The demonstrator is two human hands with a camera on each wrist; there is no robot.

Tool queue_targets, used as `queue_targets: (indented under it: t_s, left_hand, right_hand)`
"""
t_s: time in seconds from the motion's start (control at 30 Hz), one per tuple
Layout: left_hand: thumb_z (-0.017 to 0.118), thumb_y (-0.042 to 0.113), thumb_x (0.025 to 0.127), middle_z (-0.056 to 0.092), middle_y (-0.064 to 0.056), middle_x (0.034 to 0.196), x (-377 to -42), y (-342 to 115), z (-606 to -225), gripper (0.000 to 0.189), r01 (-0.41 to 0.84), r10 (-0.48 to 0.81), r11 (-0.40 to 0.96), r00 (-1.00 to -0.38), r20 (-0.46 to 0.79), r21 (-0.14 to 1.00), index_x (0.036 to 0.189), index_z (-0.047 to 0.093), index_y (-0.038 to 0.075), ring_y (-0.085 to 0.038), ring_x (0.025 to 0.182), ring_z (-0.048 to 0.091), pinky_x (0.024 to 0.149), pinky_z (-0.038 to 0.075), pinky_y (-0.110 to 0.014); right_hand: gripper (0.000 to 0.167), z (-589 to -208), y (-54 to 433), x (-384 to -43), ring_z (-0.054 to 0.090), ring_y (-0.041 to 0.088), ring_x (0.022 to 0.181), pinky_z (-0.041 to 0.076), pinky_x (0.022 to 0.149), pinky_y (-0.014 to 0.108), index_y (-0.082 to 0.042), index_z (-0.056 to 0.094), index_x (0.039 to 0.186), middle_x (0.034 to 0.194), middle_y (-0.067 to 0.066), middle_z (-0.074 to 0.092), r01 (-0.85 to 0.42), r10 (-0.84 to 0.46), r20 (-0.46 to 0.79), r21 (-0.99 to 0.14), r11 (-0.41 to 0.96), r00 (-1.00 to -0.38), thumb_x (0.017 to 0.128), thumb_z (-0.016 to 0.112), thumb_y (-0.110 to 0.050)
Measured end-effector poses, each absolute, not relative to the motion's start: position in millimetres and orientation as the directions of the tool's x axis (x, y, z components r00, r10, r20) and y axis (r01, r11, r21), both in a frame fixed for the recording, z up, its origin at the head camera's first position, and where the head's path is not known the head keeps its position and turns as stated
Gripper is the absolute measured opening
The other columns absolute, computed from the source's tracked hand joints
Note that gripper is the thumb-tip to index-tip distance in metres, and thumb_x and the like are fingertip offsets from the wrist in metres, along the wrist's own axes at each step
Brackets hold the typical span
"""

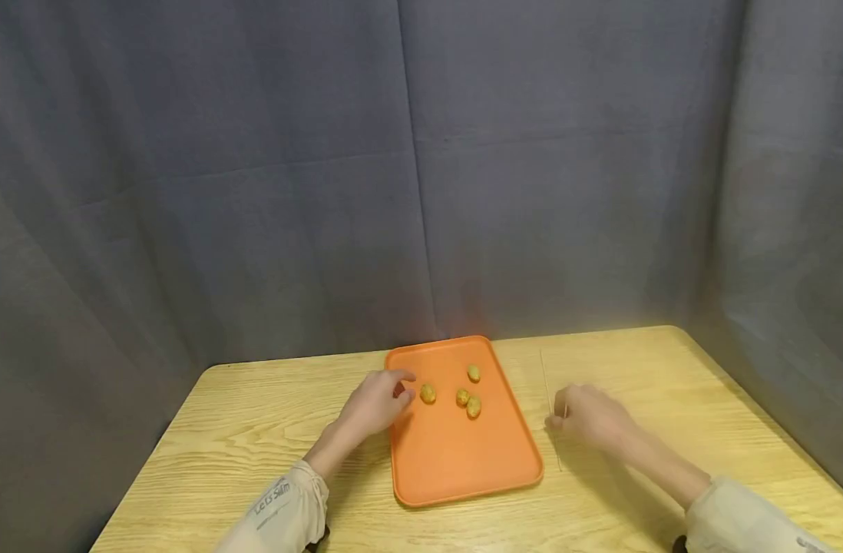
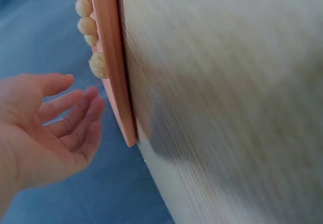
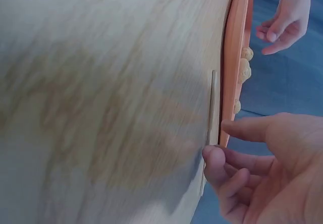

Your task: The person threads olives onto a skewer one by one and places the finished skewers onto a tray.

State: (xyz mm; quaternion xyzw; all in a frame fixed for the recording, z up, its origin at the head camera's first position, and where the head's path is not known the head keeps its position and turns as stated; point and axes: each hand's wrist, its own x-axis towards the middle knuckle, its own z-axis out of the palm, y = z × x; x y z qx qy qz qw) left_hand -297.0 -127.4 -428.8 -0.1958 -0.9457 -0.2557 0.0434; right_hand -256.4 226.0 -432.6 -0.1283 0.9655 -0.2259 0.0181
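Note:
Several small, rounded yellow-brown lumps (image 1: 473, 406) lie on an orange tray (image 1: 463, 468); their exact kind is unclear. My left hand (image 1: 378, 401) hovers over the tray's left edge, fingers loosely bent and holding nothing. The nearest lump (image 1: 428, 393) sits just beyond its fingertips, and the left wrist view shows a gap between them. A thin wooden skewer (image 1: 545, 372) lies on the table along the tray's right side. Over its middle is my right hand (image 1: 590, 415). In the right wrist view, thumb and forefinger are apart beside the skewer (image 3: 214, 103), with fingertips at or very near it.
The light wood-grain table (image 1: 269, 415) extends on both sides of the tray. Grey-blue curtain (image 1: 290, 192) hangs behind the table and along its sides. The tray has a low raised rim.

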Motion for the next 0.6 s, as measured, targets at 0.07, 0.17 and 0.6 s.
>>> queue_targets:
  t_s: [0.07, 0.17, 0.6]
  left_hand:
    - [0.064, 0.020, 0.098, 0.072, -0.003, 0.090, -301.9, -125.6, -428.2, 0.029, 0.360, 0.334, 0.792, -0.932, 0.144, 0.493, 0.124, 0.068, 0.009, -0.009, 0.070, 0.064, 0.061, 0.050, -0.026]
    - [0.063, 0.020, 0.099, 0.072, -0.004, 0.084, -308.1, -122.8, -430.2, 0.027, 0.315, 0.314, 0.778, -0.944, 0.099, 0.543, 0.122, 0.069, 0.007, -0.009, 0.060, 0.062, 0.054, 0.048, -0.024]
    - [0.066, 0.042, 0.095, 0.071, -0.005, 0.070, -317.9, -115.3, -442.2, 0.032, 0.158, 0.205, 0.780, -0.979, -0.009, 0.606, 0.103, 0.075, 0.012, -0.011, 0.048, 0.055, 0.044, 0.039, -0.024]
  right_hand:
    - [0.021, -434.3, 225.7, -256.8, 0.043, 0.010, 0.053, 0.035, 0.046, 0.021, -0.013, 0.064, 0.071, 0.064, -0.004, 0.056, -0.225, -0.245, 0.015, -0.455, 0.862, -0.969, 0.089, 0.074, -0.020]
    - [0.030, -437.7, 225.3, -256.5, 0.034, 0.008, 0.049, 0.026, 0.043, 0.017, -0.013, 0.058, 0.064, 0.056, -0.006, 0.046, -0.209, -0.233, 0.011, -0.486, 0.849, -0.972, 0.088, 0.074, -0.020]
    - [0.052, -449.3, 216.8, -253.8, 0.022, 0.003, 0.042, 0.019, 0.040, 0.015, -0.020, 0.039, 0.049, 0.044, -0.012, 0.031, -0.122, -0.163, -0.023, -0.561, 0.819, -0.986, 0.088, 0.074, -0.018]
